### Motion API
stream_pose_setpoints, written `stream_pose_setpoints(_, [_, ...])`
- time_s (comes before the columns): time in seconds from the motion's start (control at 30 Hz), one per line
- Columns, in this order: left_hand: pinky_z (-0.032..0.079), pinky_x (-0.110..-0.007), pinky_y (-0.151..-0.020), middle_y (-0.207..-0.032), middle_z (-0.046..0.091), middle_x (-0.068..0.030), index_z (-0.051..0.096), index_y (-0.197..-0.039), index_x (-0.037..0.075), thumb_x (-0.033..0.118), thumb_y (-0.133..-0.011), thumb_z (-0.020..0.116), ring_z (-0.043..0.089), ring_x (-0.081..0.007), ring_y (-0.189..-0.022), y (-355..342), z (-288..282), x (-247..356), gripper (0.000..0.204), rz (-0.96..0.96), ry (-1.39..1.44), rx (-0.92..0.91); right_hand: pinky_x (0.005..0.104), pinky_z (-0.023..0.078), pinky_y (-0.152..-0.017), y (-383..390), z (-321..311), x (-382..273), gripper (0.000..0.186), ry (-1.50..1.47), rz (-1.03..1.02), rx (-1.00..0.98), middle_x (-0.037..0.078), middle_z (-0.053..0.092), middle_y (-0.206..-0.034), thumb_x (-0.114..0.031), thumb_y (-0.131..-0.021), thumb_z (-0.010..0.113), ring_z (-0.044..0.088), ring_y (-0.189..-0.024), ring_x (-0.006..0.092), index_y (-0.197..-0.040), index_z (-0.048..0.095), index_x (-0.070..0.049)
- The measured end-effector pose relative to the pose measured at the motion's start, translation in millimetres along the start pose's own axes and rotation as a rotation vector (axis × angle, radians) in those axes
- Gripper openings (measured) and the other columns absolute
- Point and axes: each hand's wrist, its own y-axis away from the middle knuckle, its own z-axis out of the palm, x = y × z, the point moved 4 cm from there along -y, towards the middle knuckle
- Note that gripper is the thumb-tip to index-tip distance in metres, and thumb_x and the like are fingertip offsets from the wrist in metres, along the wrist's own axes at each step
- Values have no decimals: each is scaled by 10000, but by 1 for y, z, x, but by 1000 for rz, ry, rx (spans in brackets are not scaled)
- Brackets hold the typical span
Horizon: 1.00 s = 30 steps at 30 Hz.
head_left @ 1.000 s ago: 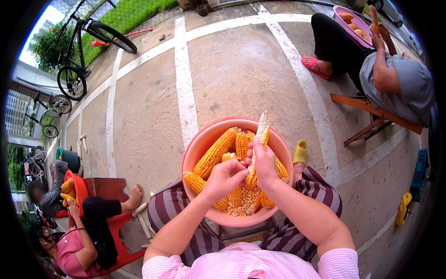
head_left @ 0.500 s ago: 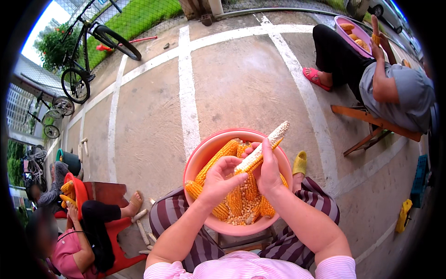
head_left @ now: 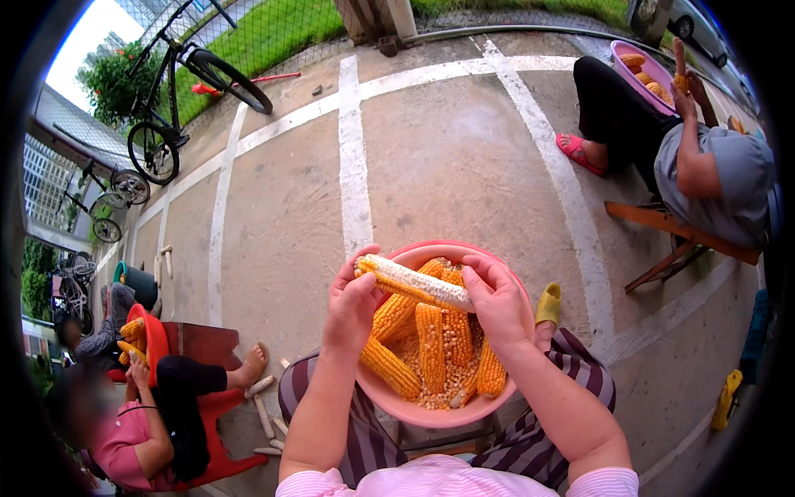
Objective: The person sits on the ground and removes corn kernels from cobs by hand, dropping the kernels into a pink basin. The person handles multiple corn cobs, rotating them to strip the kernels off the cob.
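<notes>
Between my two hands lies a partly shelled corn cob (head_left: 418, 280), bare and white along its upper side, with yellow kernels left along the lower edge. My left hand (head_left: 354, 294) is closed round its left end, thumb on the kernels. Its right end is gripped by my right hand (head_left: 495, 296), thumb on top. Just below the cob, a pink basin (head_left: 396, 412) rests at my lap. Several whole yellow corn cobs (head_left: 431, 348) and a layer of loose kernels (head_left: 450, 396) fill it.
At left, a person in pink (head_left: 132, 439) handles corn beside a red basin (head_left: 155, 335). Bare cobs (head_left: 263, 414) lie on the floor near them. At right, a person in grey (head_left: 712, 170) sits with a pink tub (head_left: 642, 74) of corn. Bicycles (head_left: 166, 124) stand at back left.
The cob has turned from slanting up to the right to nearly level, tipping slightly down rightward. My left hand has moved to its left end, my right hand to the other end.
</notes>
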Motion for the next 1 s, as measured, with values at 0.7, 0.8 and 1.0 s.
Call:
stream_pose_setpoints(0.7, [479,-265,-982,-1259,639,-39,574,-1362,49,212,-1025,604,592,-93,-1128,5,17,-49,376,-98,-168,-22,259,552,-805,25,34,-9,305,-111,146,-325,68,724,-985,-186,-911,758,677,-881,110,-1111,672,27])
stream_pose_setpoints(0.8, [480,-265,-984,-1253,639,-32,571,-1367,60,208,-1026,603,591,-90,-1129,6,17,-52,374,-96,-174,-18,258,552,-808,25,32,-11,299,-109,165,-321,67,725,-986,-188,-913,754,676,-883,110,-1106,674,27])
stream_pose_setpoints(1.0, [473,-242,-960,-1216,632,7,558,-1399,99,237,-1065,530,575,-57,-1095,11,21,-62,363,-146,-196,20,259,550,-821,25,27,-9,256,-58,169,-307,68,728,-983,-164,-916,742,680,-892,113,-1085,681,19])
